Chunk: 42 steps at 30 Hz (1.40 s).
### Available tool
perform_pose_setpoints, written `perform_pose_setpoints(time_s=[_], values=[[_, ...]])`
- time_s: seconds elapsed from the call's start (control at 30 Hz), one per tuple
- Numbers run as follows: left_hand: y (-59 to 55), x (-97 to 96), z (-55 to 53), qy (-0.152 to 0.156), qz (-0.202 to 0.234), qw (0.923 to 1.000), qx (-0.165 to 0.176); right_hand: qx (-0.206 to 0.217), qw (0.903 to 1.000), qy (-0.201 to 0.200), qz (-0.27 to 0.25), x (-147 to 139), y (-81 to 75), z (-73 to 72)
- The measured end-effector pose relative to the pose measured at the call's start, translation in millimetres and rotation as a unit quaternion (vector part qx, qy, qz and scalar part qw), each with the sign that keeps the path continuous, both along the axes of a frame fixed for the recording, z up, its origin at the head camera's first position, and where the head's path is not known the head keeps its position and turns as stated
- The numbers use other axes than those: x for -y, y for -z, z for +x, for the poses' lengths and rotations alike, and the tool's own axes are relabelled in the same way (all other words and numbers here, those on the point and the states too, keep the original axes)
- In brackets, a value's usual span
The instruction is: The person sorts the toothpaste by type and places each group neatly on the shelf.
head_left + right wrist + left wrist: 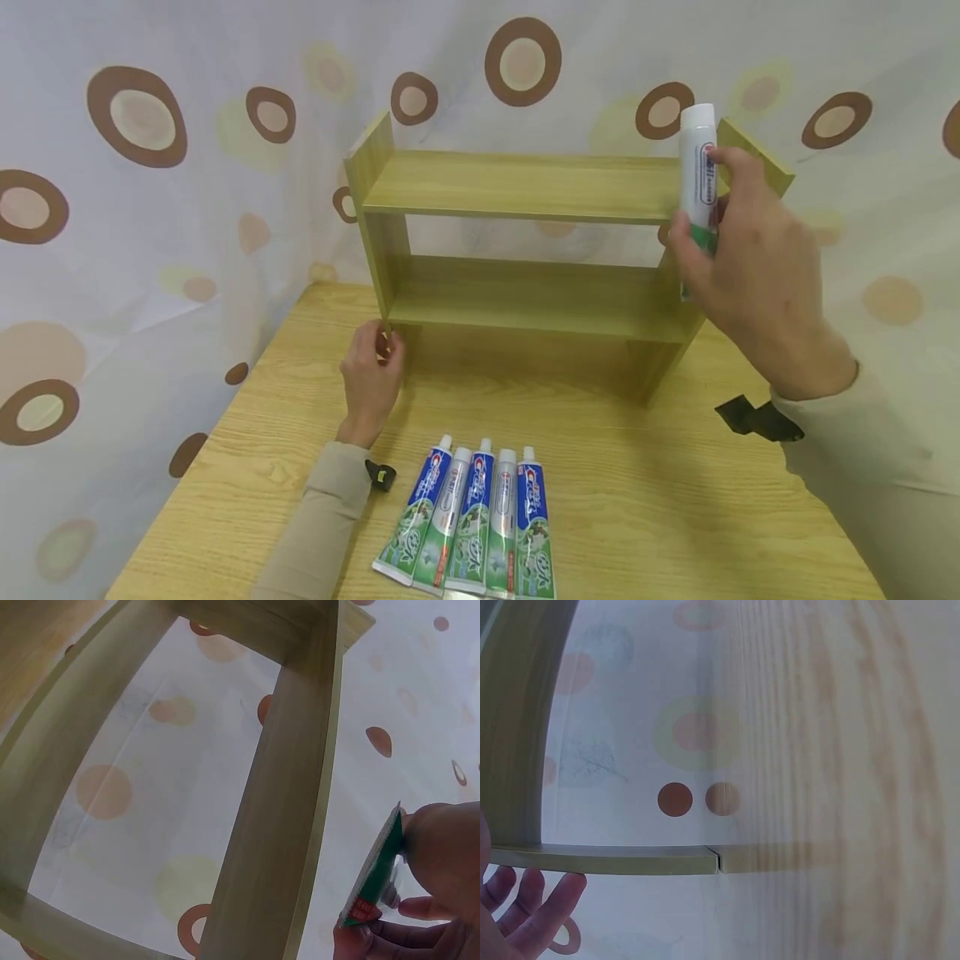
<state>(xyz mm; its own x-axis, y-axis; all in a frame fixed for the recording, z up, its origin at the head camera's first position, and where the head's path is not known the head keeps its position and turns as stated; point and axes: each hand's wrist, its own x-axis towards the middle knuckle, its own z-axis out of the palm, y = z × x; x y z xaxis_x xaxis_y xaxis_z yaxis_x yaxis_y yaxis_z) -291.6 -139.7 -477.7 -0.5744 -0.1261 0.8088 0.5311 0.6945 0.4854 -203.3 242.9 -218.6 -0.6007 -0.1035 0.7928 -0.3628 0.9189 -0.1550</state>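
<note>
My right hand [772,267] pinches a white and green toothpaste tube [696,167], cap upward, between thumb and fingers. It is held in front of the right end of a two-tier wooden shelf [525,292]. In the right wrist view, the tube's flat green and red end [373,881] shows beside the shelf boards. Down at the shelf's left side panel, my left hand [371,367] grips the panel's front edge low near the table. Its fingers [559,904] lie along the panel's outer face in the left wrist view; the thumb is hidden there.
Several toothpaste tubes [472,521], some blue and green, others silver and green, lie fanned side by side on the wooden table [637,500] in front of the shelf. A white curtain with brown circles [150,250] hangs behind and at the left.
</note>
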Motion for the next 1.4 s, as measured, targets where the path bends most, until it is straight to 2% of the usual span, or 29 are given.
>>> perform_pose_setpoints(time_s=[0.27, 0.4, 0.5, 0.7, 1.0, 1.4], values=[[0.8, -3.0, -2.1, 0.008, -0.004, 1.0000, 0.000, 0.030, 0.9990, 0.033, 0.008, -4.9, -19.8, -12.8], [3.8, -1.4, -0.2, 0.013, -0.001, 0.9999, 0.010, 0.050, 0.9981, 0.034, 0.012, -3.5, -26.3, -19.4], [6.5, 2.8, 2.5, 0.002, 0.002, 0.9999, 0.013, 0.077, 0.9963, 0.034, 0.014, 1.4, -29.8, -27.1], [10.7, 8.6, 3.2, -0.005, -0.004, 1.0000, 0.005, 0.126, 0.9908, 0.044, 0.020, 9.4, -35.4, -43.9], [19.5, 11.6, 6.4, -0.010, -0.001, 0.9999, 0.012, 0.154, 0.9868, 0.043, 0.027, 13.2, -34.0, -60.7], [22.2, 14.2, -2.3, -0.009, -0.003, 1.0000, -0.003, 0.217, 0.9735, 0.056, 0.045, 13.2, -45.4, -83.3]])
